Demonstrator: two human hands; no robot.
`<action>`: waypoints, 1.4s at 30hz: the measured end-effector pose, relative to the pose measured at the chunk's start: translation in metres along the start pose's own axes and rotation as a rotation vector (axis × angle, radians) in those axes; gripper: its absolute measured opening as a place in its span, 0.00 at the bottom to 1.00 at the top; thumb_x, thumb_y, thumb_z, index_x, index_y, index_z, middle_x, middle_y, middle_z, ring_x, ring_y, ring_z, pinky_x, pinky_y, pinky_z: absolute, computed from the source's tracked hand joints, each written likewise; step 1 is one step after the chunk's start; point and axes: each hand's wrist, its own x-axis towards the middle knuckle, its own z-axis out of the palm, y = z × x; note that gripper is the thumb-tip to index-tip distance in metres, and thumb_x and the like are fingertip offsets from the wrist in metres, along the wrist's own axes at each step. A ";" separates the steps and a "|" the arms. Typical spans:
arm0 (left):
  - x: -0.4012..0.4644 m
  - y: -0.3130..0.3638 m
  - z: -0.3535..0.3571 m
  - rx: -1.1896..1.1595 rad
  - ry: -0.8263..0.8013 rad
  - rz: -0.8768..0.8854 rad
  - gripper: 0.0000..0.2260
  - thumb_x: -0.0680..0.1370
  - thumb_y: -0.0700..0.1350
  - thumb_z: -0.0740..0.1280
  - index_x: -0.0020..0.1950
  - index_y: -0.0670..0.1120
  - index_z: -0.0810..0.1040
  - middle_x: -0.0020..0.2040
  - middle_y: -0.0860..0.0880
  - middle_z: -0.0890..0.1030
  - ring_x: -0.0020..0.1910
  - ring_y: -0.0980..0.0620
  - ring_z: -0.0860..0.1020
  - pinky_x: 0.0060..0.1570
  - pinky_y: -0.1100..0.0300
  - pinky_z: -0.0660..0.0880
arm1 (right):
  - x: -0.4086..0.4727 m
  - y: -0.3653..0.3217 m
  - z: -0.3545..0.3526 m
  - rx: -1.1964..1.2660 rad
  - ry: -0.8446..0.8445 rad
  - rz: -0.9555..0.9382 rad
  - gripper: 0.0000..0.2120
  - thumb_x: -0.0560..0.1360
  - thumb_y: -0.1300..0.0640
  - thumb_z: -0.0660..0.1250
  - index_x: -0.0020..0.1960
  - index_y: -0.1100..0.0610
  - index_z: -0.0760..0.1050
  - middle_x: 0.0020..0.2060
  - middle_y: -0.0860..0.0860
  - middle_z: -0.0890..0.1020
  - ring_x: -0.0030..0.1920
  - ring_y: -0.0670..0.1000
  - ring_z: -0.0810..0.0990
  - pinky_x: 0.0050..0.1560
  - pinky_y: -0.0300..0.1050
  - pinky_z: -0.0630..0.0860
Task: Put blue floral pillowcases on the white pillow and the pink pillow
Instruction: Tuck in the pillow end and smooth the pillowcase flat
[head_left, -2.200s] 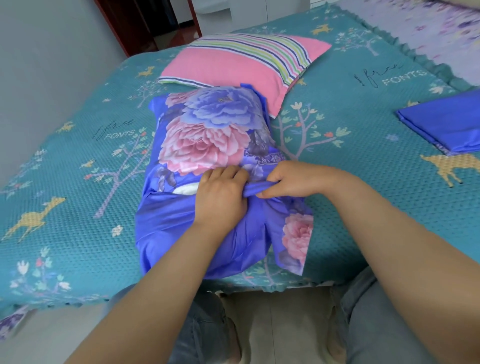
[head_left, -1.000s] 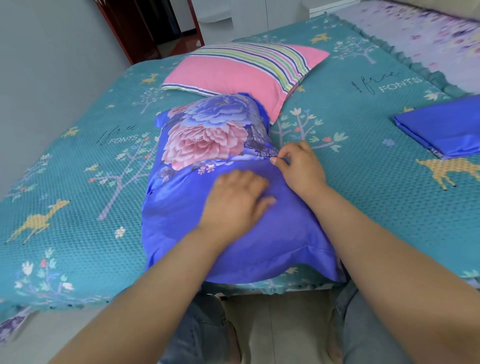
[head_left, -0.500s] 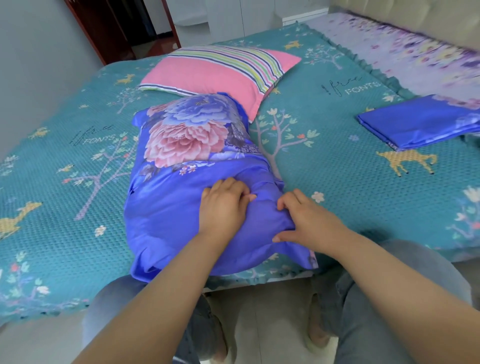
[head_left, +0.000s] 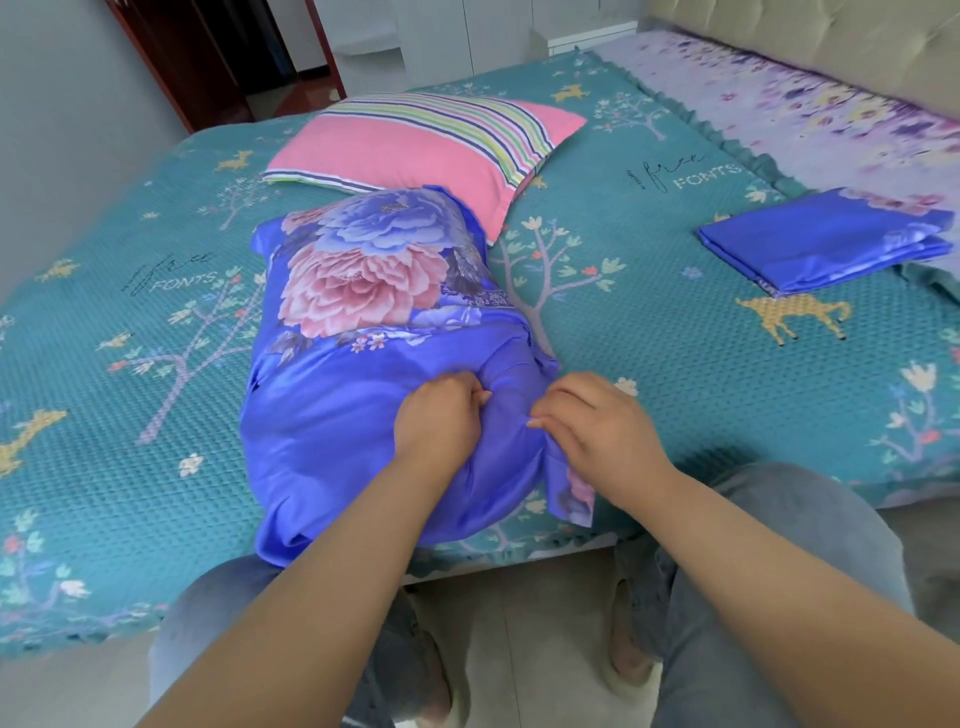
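Observation:
A pillow wrapped in a blue floral pillowcase (head_left: 358, 322) lies lengthwise on the bed, its near end at the bed's edge. The white pillow inside is fully hidden. My left hand (head_left: 439, 421) grips a fold of the blue fabric near the near end. My right hand (head_left: 592, 423) pinches the same fabric just to the right, fingers curled. The pink striped pillow (head_left: 415, 150) lies bare behind it, touching its far end. A second blue floral pillowcase (head_left: 826, 241) lies folded at the right.
The teal patterned bedspread (head_left: 675, 338) covers the bed. A purple floral sheet (head_left: 810, 114) and beige headboard (head_left: 831, 36) are at the far right. A dark red door frame (head_left: 156, 57) stands at the back left. My knees and the floor are below the bed edge.
The open flap was folded over the near end and the white pillow disappeared. Both hands slid back toward the near end and now bunch the fabric there. The view shifted right.

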 end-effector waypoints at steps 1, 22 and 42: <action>0.000 0.000 0.002 0.009 -0.040 -0.001 0.10 0.79 0.48 0.59 0.50 0.46 0.79 0.52 0.43 0.81 0.51 0.40 0.77 0.43 0.54 0.71 | 0.004 -0.004 0.003 -0.021 0.021 -0.033 0.15 0.78 0.49 0.61 0.40 0.57 0.79 0.37 0.53 0.78 0.37 0.55 0.77 0.39 0.47 0.74; -0.009 -0.001 -0.021 -0.206 0.487 0.352 0.09 0.75 0.44 0.56 0.42 0.45 0.75 0.38 0.48 0.77 0.41 0.47 0.72 0.42 0.54 0.63 | -0.008 -0.028 0.044 -0.176 -0.443 -0.023 0.37 0.64 0.38 0.64 0.66 0.59 0.69 0.61 0.52 0.77 0.61 0.50 0.69 0.59 0.43 0.65; 0.015 -0.018 0.006 0.210 0.042 0.039 0.13 0.81 0.50 0.55 0.57 0.46 0.74 0.56 0.45 0.79 0.59 0.44 0.73 0.57 0.51 0.64 | -0.008 -0.006 0.000 -0.533 -1.008 0.220 0.24 0.74 0.41 0.64 0.64 0.53 0.71 0.60 0.52 0.74 0.61 0.54 0.75 0.53 0.46 0.72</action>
